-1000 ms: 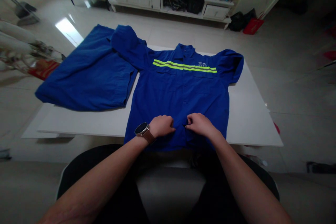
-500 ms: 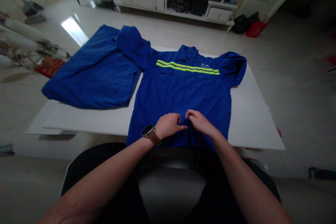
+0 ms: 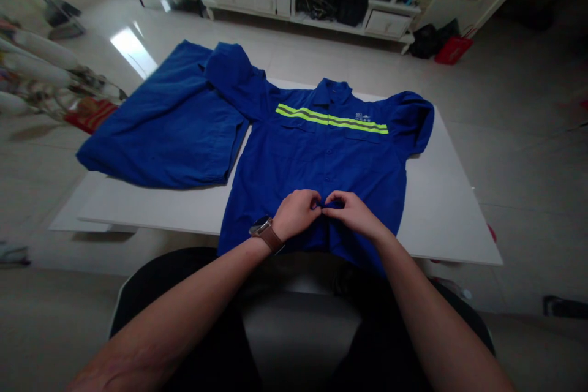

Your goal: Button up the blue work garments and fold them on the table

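Both hands meet on the front placket of the blue work shirt [image 3: 321, 159], low on its centre line near the hem. The left hand [image 3: 296, 213] and right hand [image 3: 351, 213] have fingertips pinched on a small fold of cloth between them — whether a button sits there I cannot tell. A thin pinch on smooth woven cloth could slip, and pulling toward the wrists could drag the hem off the white table [image 3: 441, 196], wrinkling the flat front. Beyond the fingertips runs a glossy yellow-green reflective stripe [image 3: 331, 118]; left of the knuckles, a matching blue garment [image 3: 169, 128] lies loosely folded.
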{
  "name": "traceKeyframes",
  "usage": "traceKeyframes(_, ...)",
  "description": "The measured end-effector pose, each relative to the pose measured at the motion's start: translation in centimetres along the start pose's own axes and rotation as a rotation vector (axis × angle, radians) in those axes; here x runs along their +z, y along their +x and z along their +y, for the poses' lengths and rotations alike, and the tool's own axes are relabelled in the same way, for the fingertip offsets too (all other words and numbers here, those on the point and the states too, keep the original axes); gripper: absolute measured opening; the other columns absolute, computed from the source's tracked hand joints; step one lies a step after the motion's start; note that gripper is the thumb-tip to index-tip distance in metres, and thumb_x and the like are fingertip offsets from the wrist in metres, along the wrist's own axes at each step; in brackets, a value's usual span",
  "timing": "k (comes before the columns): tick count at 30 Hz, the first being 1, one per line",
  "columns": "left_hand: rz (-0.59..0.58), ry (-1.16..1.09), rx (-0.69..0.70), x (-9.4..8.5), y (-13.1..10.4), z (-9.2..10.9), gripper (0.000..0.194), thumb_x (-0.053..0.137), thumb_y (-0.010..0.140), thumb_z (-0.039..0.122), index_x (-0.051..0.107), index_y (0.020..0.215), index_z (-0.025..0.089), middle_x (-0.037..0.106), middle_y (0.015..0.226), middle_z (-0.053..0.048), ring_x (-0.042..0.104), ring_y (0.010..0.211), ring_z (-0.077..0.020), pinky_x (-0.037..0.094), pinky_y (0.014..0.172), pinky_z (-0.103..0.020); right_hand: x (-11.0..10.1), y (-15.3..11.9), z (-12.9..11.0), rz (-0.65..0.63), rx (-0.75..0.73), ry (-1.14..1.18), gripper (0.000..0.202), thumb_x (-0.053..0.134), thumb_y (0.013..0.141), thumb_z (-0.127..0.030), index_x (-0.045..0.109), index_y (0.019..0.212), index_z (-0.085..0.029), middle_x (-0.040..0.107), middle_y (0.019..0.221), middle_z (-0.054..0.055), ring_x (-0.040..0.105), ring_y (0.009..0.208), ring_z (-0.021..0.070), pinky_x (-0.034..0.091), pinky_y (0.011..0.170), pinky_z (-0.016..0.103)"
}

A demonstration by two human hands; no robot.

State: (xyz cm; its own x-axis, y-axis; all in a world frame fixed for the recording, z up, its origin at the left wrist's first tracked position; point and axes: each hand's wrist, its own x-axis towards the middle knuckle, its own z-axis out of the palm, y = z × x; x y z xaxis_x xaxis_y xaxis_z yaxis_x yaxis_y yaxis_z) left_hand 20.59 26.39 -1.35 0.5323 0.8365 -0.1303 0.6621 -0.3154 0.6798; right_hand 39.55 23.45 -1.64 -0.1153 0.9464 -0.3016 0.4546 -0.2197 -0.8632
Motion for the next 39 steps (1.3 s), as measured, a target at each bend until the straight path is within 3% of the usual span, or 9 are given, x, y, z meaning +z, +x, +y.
traceKeyframes(4,0.019,0.024,-0.007,-0.2,0.1,0.0,0.019,0.065,0.086,0.022,0.078,0.1,0.021,0.076,0.095,-0.004,0.069,0.09,-0.0209,0.048,0.079,-0.03,-0.1,0.1,0.3,0.001,0.01,-0.033,0.025,0.07,0.074,-0.039,0.074,0.086,-0.018,0.062,0.067,-0.003,0.049,0.061,0.014,0.037,0.062,0.027)
traceKeyframes(10,0.006,0.04,0.003,-0.4,0.1,0.1,0.018,0.065,0.087,0.022,0.079,0.098,0.02,0.075,0.095,-0.005,0.068,0.089,-0.0205,0.048,0.08,-0.03,0.0,0.4,0.7,0.067,-0.102,-0.05,0.019,0.067,0.077,-0.034,0.076,0.082,-0.019,0.074,0.083,0.003,0.062,0.079,0.0187,0.045,0.077,0.03)
traceKeyframes(24,-0.015,-0.003,0.073,-0.3,0.4,-0.2,0.016,0.062,0.084,0.014,0.078,0.086,0.016,0.071,0.086,-0.004,0.061,0.077,-0.0157,0.044,0.073,-0.027,0.6,0.4,0.8,0.105,-0.056,-0.102,0.018,0.066,0.08,-0.033,0.076,0.085,-0.019,0.073,0.077,0.001,0.06,0.071,0.0178,0.044,0.071,0.029)
traceKeyframes(29,-0.017,-0.001,0.091,-0.2,0.4,0.0,0.017,0.062,0.084,0.013,0.078,0.084,0.016,0.07,0.085,-0.004,0.061,0.076,-0.0155,0.045,0.072,-0.027,0.8,0.5,0.9,0.133,-0.056,-0.209,0.015,0.064,0.083,-0.027,0.076,0.088,-0.019,0.075,0.085,0.003,0.065,0.08,0.02,0.046,0.078,0.03)
traceKeyframes(34,-0.024,-0.04,0.097,-0.1,0.2,0.4,0.02,0.064,0.083,0.016,0.081,0.092,0.019,0.073,0.086,-0.003,0.065,0.08,-0.0159,0.048,0.076,-0.026,1.0,0.7,1.6,0.267,-0.085,-0.46,0.019,0.056,0.088,-0.02,0.073,0.095,-0.019,0.075,0.105,0.009,0.066,0.099,0.0231,0.045,0.091,0.033)
traceKeyframes(39,-0.135,0.059,0.018,-0.5,-0.2,-0.1,0.026,0.067,0.084,0.021,0.08,0.107,0.023,0.076,0.092,-0.003,0.069,0.088,-0.0199,0.052,0.081,-0.028,0.9,0.5,1.1,0.229,-0.073,-0.491,0.017,0.057,0.081,-0.018,0.071,0.089,-0.021,0.075,0.097,0.006,0.065,0.093,0.0218,0.046,0.086,0.031)
